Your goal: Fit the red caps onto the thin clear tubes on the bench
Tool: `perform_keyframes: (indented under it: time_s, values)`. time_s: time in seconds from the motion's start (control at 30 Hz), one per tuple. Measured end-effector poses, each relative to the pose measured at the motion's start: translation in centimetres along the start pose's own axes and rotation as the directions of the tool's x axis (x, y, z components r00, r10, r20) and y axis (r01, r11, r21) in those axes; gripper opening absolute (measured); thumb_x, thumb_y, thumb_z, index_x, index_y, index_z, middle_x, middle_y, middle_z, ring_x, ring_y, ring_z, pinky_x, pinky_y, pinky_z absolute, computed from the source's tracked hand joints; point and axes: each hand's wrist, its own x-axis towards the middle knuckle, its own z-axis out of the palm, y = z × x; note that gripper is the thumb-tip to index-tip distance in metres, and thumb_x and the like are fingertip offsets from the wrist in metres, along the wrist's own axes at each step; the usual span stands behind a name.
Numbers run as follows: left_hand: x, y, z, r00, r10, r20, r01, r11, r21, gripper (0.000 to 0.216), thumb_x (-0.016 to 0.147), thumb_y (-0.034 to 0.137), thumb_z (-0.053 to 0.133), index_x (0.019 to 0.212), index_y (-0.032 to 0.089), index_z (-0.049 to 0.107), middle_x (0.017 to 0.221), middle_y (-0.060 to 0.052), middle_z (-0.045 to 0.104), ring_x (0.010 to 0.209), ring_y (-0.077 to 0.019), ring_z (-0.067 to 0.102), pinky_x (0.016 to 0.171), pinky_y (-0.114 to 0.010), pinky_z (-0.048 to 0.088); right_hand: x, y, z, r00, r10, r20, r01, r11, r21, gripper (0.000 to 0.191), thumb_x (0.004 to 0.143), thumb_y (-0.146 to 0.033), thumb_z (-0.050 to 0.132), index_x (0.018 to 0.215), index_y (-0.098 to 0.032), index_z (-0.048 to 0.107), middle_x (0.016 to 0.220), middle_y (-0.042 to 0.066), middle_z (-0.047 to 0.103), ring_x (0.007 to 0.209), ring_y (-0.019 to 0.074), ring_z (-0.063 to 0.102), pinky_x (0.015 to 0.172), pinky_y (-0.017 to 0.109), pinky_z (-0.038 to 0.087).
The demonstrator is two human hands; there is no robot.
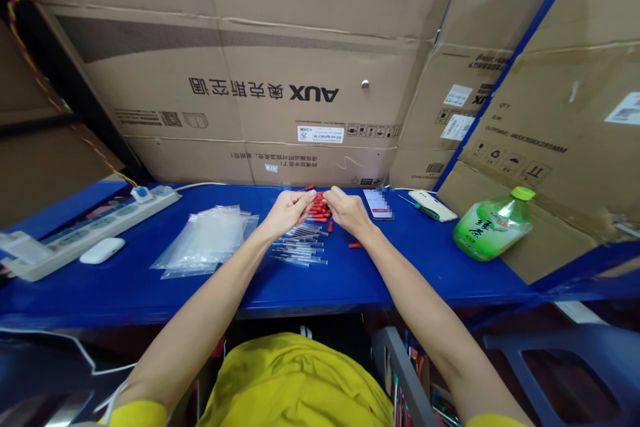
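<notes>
My left hand (293, 209) and my right hand (347, 209) meet fingertip to fingertip above the blue table, both closed in a pinch. Whatever sits between the fingers is too small and hidden to name. Under and between them lies a pile of small red handle-like pieces (320, 211). One loose red piece (355, 245) is by my right wrist. Nearer to me, several thin, clear and silvery rods (303, 250) lie in a loose bundle, partly behind my left hand.
Left of the rods is a stack of clear plastic bags (205, 243). A power strip (100, 230) and a white case (103, 250) lie farther left. On the right are a phone (379, 205), a green screwdriver (427, 211), a white item (435, 203) and a green bottle (487, 230). Cardboard (270, 53) walls the back.
</notes>
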Motion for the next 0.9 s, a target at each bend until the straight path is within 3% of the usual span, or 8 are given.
perform_keyframes:
  time_s: [0.13,0.23,0.33,0.4,0.57,0.67,0.8,0.9]
  values:
    - [0.2,0.2,0.3,1.000,-0.015,0.013,0.015,1.000,-0.027,0.061,0.095,0.067,0.057,0.060,0.019,0.043,0.041,0.005,0.041,0.038,-0.0053,0.032,0.041,-0.021,0.025,0.3,0.3,0.9,0.999,-0.002,-0.044,0.004,0.999,0.048,0.028,0.109,-0.026,0.038,0.115,-0.023,0.066,0.094,0.005,0.064,0.061,0.0146,0.049,0.058,0.030,0.026]
    - [-0.2,0.6,-2.2,0.997,-0.012,-0.077,0.002,0.992,-0.124,0.058,0.092,0.064,0.065,0.062,0.019,0.043,0.042,0.008,0.035,0.037,-0.0043,0.029,0.040,-0.020,0.023,-0.4,3.3,0.4,0.968,0.153,-0.197,-0.125,0.981,0.147,0.034,0.111,-0.033,0.032,0.109,-0.022,0.065,0.086,0.005,0.063,0.064,0.0163,0.051,0.061,0.029,0.033]
    - [-1.0,1.2,-6.6,0.853,0.105,-0.511,-0.252,0.941,-0.227,0.053,0.087,0.058,0.074,0.067,0.019,0.044,0.049,0.011,0.028,0.038,-0.0018,0.021,0.039,-0.017,0.019,-2.2,8.0,-1.5,0.798,0.409,-0.442,-0.332,0.911,0.245,0.050,0.113,-0.039,0.018,0.098,-0.021,0.062,0.079,0.006,0.060,0.070,0.0196,0.054,0.068,0.031,0.042]
    - [-1.3,1.3,-8.4,0.769,0.113,-0.630,-0.310,0.927,-0.212,0.052,0.089,0.059,0.072,0.071,0.019,0.045,0.055,0.009,0.036,0.040,-0.0021,0.022,0.038,-0.017,0.020,-3.0,9.8,-2.6,0.752,0.444,-0.488,-0.366,0.896,0.250,0.049,0.112,-0.042,0.020,0.102,-0.020,0.062,0.085,0.009,0.062,0.078,0.0228,0.058,0.075,0.035,0.045]
    - [-0.9,1.0,-6.0,0.929,0.049,-0.368,-0.084,0.993,-0.078,0.052,0.092,0.067,0.063,0.074,0.019,0.054,0.057,0.004,0.048,0.047,-0.0084,0.045,0.044,-0.020,0.033,-1.2,6.2,-2.0,0.888,0.243,-0.391,-0.133,0.948,0.289,0.039,0.111,-0.042,0.033,0.104,-0.021,0.065,0.097,0.010,0.066,0.087,0.0221,0.063,0.080,0.033,0.050]
    - [0.0,0.9,-4.4,0.958,0.062,-0.281,-0.037,0.995,0.093,0.043,0.089,0.060,0.070,0.084,0.018,0.062,0.071,0.000,0.062,0.057,-0.0101,0.054,0.051,-0.021,0.038,0.8,2.8,-1.5,0.945,0.182,-0.272,-0.074,0.928,0.364,0.033,0.109,-0.042,0.043,0.108,-0.023,0.071,0.105,0.008,0.065,0.088,0.0185,0.065,0.080,0.029,0.051]
    - [2.1,1.4,-5.1,0.926,0.096,-0.365,0.013,0.958,0.286,0.034,0.088,0.052,0.071,0.093,0.018,0.073,0.077,-0.001,0.069,0.066,-0.0132,0.059,0.064,-0.025,0.044,3.2,1.4,-1.9,0.944,0.242,-0.225,-0.110,0.872,0.476,0.028,0.103,-0.045,0.058,0.109,-0.025,0.078,0.111,0.005,0.063,0.071,0.0119,0.060,0.075,0.028,0.052]
    - [4.3,1.9,-5.8,0.969,0.138,-0.203,-0.032,0.892,0.452,0.028,0.083,0.045,0.076,0.088,0.018,0.078,0.086,-0.004,0.075,0.074,-0.0154,0.061,0.068,-0.026,0.044,4.9,1.5,-1.9,0.897,0.380,-0.225,-0.176,0.775,0.608,0.032,0.100,-0.050,0.061,0.108,-0.024,0.078,0.108,0.006,0.066,0.067,0.0119,0.058,0.069,0.028,0.053]
